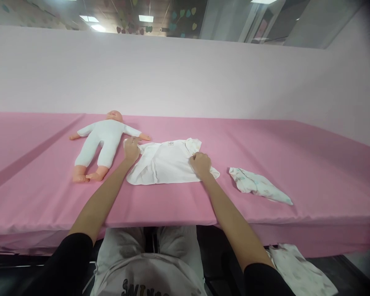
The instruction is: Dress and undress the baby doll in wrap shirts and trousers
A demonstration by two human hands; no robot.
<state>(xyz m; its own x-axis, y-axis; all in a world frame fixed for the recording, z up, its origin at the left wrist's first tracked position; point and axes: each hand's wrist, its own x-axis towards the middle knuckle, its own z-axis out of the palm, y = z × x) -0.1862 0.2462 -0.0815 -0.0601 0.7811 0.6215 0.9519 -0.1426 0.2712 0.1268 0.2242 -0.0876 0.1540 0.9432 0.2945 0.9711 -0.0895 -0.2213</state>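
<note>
Nearest, below the table edge, a crumpled white printed cloth [299,269] is seen lying low at right, apart from the work. On the pink fabric-covered table [33,197], a small white soft cotton baby top [165,164] is spread flat, label at the collar facing up, approx. mid-table, just right of the doll. The left hand [131,149] is pressed on the top's left sleeve/edge, fingers together & curled down on the cloth; the right hand [200,163] is set on the right side w/ fingers bunched, seemingly pinching fabric, though a firm grip cannot be confirmed. Judged: garment laid out & being smoothed or folded; no fold done yet, doll not dressed in it. A small crumpled pastel-printed cloth [259,186] is left untouched to the right. Farther back-left, a plastic-headed baby doll in a white soft bodysuit [103,142] is laid face up, limbs splayed. Textures: matte, wrinkled, limp.
</note>
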